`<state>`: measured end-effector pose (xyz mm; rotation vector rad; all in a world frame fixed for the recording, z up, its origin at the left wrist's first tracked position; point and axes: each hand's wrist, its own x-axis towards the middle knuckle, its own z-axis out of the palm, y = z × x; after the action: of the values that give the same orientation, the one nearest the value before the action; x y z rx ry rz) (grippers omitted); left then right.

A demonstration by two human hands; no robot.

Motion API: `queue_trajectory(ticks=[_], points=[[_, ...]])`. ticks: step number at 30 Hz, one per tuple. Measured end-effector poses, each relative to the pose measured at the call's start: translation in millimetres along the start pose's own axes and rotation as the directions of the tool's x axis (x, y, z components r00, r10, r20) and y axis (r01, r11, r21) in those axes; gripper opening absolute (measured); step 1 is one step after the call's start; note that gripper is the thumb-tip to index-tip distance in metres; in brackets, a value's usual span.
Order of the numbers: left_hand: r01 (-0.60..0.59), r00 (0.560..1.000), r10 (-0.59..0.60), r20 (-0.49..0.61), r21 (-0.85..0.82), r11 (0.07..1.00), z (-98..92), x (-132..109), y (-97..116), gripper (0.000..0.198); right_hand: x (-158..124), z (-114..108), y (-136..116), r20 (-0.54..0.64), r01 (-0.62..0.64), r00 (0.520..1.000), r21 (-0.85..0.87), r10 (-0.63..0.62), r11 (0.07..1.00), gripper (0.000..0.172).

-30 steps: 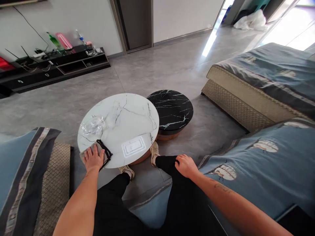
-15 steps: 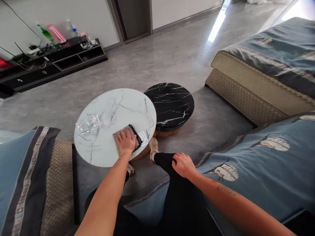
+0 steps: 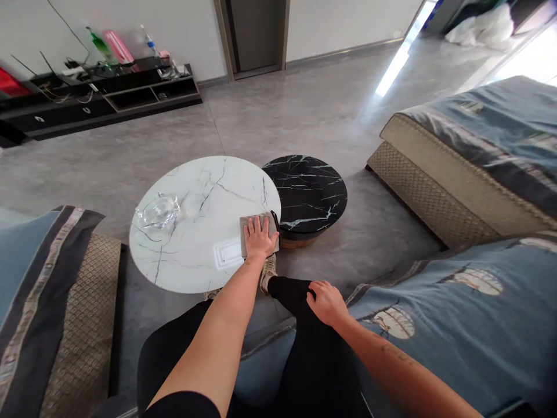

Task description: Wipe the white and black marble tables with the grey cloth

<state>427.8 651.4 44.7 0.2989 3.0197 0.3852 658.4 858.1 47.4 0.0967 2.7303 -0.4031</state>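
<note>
My left hand (image 3: 260, 237) lies flat, fingers spread, on a folded grey-brown cloth (image 3: 244, 248) with a dark edge. The cloth sits at the right edge of the round white marble-patterned table (image 3: 195, 238), close to where the lower black round table (image 3: 311, 191) adjoins it. Part of the cloth is hidden beneath the palm. On my knee, over black trousers (image 3: 289, 293), rests my right hand (image 3: 327, 302), fingers loosely bent and holding nothing. A clear, crinkled, see-through object (image 3: 159, 210) lies on the white table's left side; its kind is unclear.
Blue-covered sofa sections stand at the right (image 3: 439, 180) and lower left (image 3: 82, 290). A low black TV cabinet (image 3: 100, 101) with bottles and cables on it runs along the far wall. My shoe (image 3: 268, 270) is beside the table.
My left hand has slid the cloth rightward across the white table to its right edge. My right hand stays on the knee. The view has shifted slightly.
</note>
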Motion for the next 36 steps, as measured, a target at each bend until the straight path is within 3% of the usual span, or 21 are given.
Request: queue_trajectory(ticks=[5,9,13,16,18,20,24,29,32,36], points=[[-0.093,0.996,0.093,0.01,0.006,0.996,-10.9,-31.6,-39.8,0.087,2.1,3.9,2.6,0.0,-0.004,1.0,-0.047,0.004,0.999,0.034],[-0.092,0.994,0.09,0.055,0.04,0.995,-27.8,-64.0,-102.9,0.086,3.1,3.0,-1.5,0.004,0.022,1.0,-0.078,-0.021,0.997,0.036],[0.095,0.994,-0.101,0.04,0.125,0.988,-51.6,-101.8,-195.1,0.085,3.0,1.2,-9.1,0.01,0.025,1.0,-0.097,-0.024,0.995,0.036],[0.266,0.964,-0.267,-0.017,0.171,0.949,-66.5,-130.3,-262.6,0.084,2.8,1.2,-13.8,0.003,0.023,1.0,-0.109,-0.023,0.994,0.035],[0.362,0.932,-0.358,-0.052,0.181,0.915,-72.2,-145.1,-294.0,0.083,2.3,0.9,-16.1,-0.001,0.026,1.0,-0.115,-0.026,0.993,0.035],[0.406,0.914,-0.4,-0.074,0.177,0.896,-74.1,-154.4,-310.3,0.083,1.6,-0.3,-18.4,0.0,0.022,1.0,-0.116,-0.022,0.993,0.034],[0.452,0.892,-0.437,-0.118,0.172,0.875,-70.4,-158.1,-307.2,0.082,1.3,-4.9,-25.5,0.007,0.011,1.0,-0.096,-0.011,0.995,0.032],[0.498,0.866,-0.477,-0.151,0.176,0.849,-56.9,-152.4,-272.6,0.081,4.3,-7.4,-30.2,0.022,0.014,1.0,-0.066,-0.013,0.998,0.028],[0.429,0.902,-0.407,-0.142,0.21,0.878,-43.0,-145.8,-233.3,0.081,5.4,-6.3,-26.6,0.028,0.014,1.0,-0.052,-0.012,0.999,0.027],[0.266,0.963,-0.25,-0.098,0.223,0.938,-22.1,-122.6,-155.3,0.082,4.7,-4.4,-21.1,0.019,0.025,1.0,-0.032,-0.025,0.999,0.028]])
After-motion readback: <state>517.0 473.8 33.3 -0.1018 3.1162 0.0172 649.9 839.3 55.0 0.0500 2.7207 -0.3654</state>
